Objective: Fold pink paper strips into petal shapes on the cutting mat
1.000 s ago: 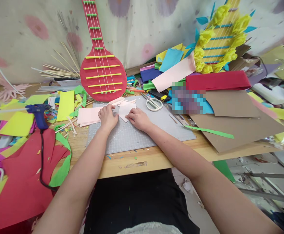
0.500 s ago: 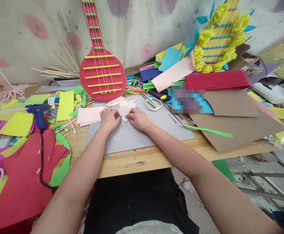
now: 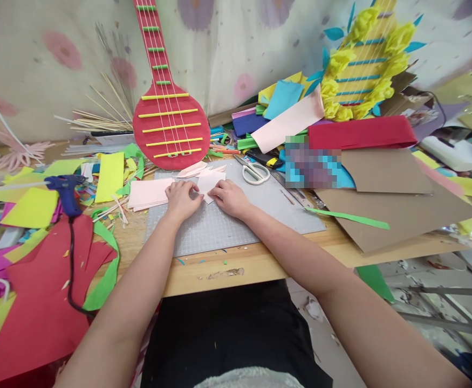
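Observation:
A small pale pink paper piece (image 3: 212, 182) lies over the grey cutting mat (image 3: 219, 234), between my two hands. My left hand (image 3: 182, 200) pinches its lower left side with thumb and forefinger. At its lower right edge, the fingers of my right hand (image 3: 231, 198) are pressed together on the paper. A stack of pale pink paper (image 3: 149, 194) sits partly under the left hand's fingers. Just behind are cut pink paper pieces (image 3: 193, 170), some pointed like petals. The scissors (image 3: 255, 172) rest on the mat to the right, handles toward me.
A red paper-covered lute shape (image 3: 171, 132) stands behind the mat. At left, a blue glue gun (image 3: 69, 194) trails its cord over red paper (image 3: 49, 291). Brown cardboard (image 3: 385, 215) and a green strip (image 3: 349, 217) lie at right. A yellow-flowered instrument (image 3: 361, 64) leans behind.
Both hands stay on the small pink paper. The left thumb and forefinger have shifted slightly along its lower edge. The whole view has moved a little.

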Motion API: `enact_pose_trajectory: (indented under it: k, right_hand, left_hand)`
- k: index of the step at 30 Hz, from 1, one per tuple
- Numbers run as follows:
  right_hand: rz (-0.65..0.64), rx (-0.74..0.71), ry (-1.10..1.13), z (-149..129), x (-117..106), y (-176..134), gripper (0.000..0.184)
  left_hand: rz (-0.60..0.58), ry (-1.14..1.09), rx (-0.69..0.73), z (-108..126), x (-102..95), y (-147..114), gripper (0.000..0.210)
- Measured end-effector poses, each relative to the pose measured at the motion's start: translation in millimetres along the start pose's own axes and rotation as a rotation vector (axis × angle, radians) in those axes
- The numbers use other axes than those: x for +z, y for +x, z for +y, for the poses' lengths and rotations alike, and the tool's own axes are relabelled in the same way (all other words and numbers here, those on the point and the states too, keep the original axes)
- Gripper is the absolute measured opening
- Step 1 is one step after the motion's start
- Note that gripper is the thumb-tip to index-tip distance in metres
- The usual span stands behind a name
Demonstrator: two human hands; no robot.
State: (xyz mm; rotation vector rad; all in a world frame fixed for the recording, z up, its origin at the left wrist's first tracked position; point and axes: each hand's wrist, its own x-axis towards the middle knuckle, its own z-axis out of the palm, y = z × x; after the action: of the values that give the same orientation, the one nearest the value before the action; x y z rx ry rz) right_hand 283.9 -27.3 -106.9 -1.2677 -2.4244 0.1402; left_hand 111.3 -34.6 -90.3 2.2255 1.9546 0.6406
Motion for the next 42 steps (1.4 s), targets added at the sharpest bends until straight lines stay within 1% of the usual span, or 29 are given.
enact_pose_trajectory:
  k: [2, 4, 7, 15, 17, 22, 26, 29, 33, 35, 37, 40, 42]
  right_hand:
    - [-0.001, 0.001, 0.0, -0.1, 0.1, 0.1, 0.027]
    - [0.008, 0.012, 0.014, 0.1, 0.5, 0.2, 0.028]
    - [0.046, 0.042, 0.076, 1.7, 1.7, 0.6, 0.031]
    - [0.212, 0.184, 0.327, 17.7, -0.6, -0.5, 0.042]
    - [0.227, 0.216, 0.345, 21.0, -2.1, -1.1, 0.041]
    - [0.242, 0.281, 0.327, 25.1, -1.9, -0.9, 0.038]
    - [0.251, 0.298, 0.319, 27.2, 1.3, 0.2, 0.035]
    - [0.265, 0.287, 0.319, 28.0, 3.2, 0.7, 0.034]
    - [0.283, 0.303, 0.323, 28.4, 4.3, 1.0, 0.032]
    - [0.286, 0.316, 0.327, 28.5, 4.5, 1.0, 0.033]
    - [0.287, 0.323, 0.335, 28.7, 4.7, 1.0, 0.033]
    - [0.29, 0.326, 0.358, 28.9, 5.1, 0.8, 0.034]
    - [0.295, 0.332, 0.369, 28.8, 5.2, 0.6, 0.034]
  left_hand:
    - [-0.009, -0.019, 0.078, 2.8, 1.1, -0.8, 0.013]
    - [-0.058, -0.026, 0.151, 5.0, 2.9, -1.3, 0.011]
    - [-0.119, -0.015, 0.18, 6.8, 5.3, -1.8, 0.014]
    - [-0.154, -0.062, 0.089, 8.8, 4.8, -3.4, 0.017]
    - [-0.152, -0.057, 0.06, 9.6, 4.4, -3.2, 0.019]
    - [-0.139, -0.021, -0.063, 11.8, 2.0, -2.6, 0.031]
    - [-0.149, -0.016, -0.075, 12.0, 1.2, -3.9, 0.034]
    - [-0.117, -0.021, -0.053, 11.3, 1.3, -5.0, 0.035]
    - [-0.006, -0.057, -0.059, 5.9, 1.6, -2.6, 0.024]
    - [0.036, -0.063, -0.071, 0.5, 2.6, 0.8, 0.024]
    - [0.036, -0.063, -0.019, -5.5, 4.8, 4.8, 0.036]
    - [-0.012, -0.076, 0.16, -12.0, 8.6, 9.9, 0.058]
    - [-0.057, -0.076, 0.25, -13.1, 10.0, 11.8, 0.063]
